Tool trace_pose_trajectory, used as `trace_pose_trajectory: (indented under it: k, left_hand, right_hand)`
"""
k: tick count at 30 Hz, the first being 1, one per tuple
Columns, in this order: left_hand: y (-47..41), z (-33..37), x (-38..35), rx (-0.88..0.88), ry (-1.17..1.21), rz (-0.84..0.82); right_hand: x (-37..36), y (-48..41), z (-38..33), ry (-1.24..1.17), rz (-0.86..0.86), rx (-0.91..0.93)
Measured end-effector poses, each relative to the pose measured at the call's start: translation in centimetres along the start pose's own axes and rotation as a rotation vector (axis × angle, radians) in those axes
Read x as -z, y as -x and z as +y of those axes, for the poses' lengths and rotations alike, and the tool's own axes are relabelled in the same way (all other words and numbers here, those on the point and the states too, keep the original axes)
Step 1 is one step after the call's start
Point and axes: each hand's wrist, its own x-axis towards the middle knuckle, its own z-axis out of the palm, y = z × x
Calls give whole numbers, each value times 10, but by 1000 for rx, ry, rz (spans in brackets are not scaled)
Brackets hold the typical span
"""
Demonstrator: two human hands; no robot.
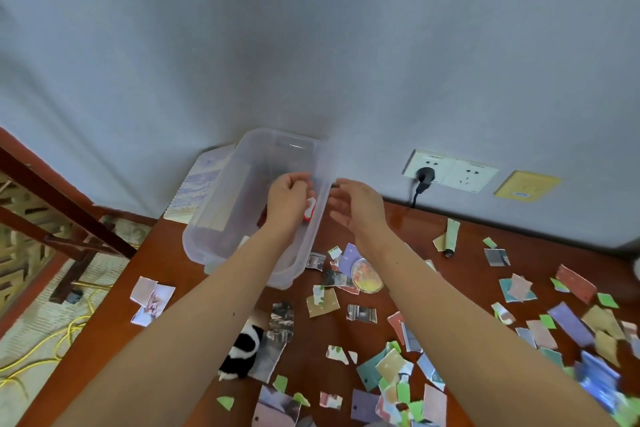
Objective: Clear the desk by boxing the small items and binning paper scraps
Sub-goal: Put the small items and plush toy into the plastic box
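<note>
— Which step is in hand?
— Boxing. A small red-and-white item (309, 209) sits pinched in the person's left hand (289, 204), over the clear box (221, 191) by the wall. The right hand (356, 204) hovers beside it, fingers loose, empty.
— Next?
— Probably letting go, then fetching the panda toy (242, 354). The paper scraps (391, 367) await binning.

A plain pale grey wall (311, 45) fills the upper frame, carrying a white double socket plate (450, 170) with a black plug (425, 177) and a yellow plate (526, 185) at right. The reddish-brown bench (408, 229) meets it. Lower left, a dark wooden frame (52, 198) stands over patterned floor (34, 340) with a yellow cable (69, 333).
</note>
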Motion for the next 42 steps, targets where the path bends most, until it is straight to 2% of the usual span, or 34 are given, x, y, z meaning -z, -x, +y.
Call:
trace_pose_trajectory:
  k: [4, 9, 15, 26, 34, 42]
  left_hand:
    - [49, 1, -16, -98, -14, -68]
    - [87, -27, -42, -47, -134, -204]
    - [110, -63, -61, 5, -327, -336]
    - [107, -94, -80, 36, -559, -335]
    - [77, -112, -95, 8, -732, -362]
    - [42, -138, -105, -87, -1007, -376]
  right_hand:
    - [41, 29, 11, 83, 84, 73]
    - [93, 52, 34, 146, 187, 98]
    - [137, 72, 54, 177, 214, 43]
    - [167, 59, 76, 383, 212, 2]
    - [187, 15, 82, 722, 229, 34]
    - [189, -26, 94, 1058, 161, 85]
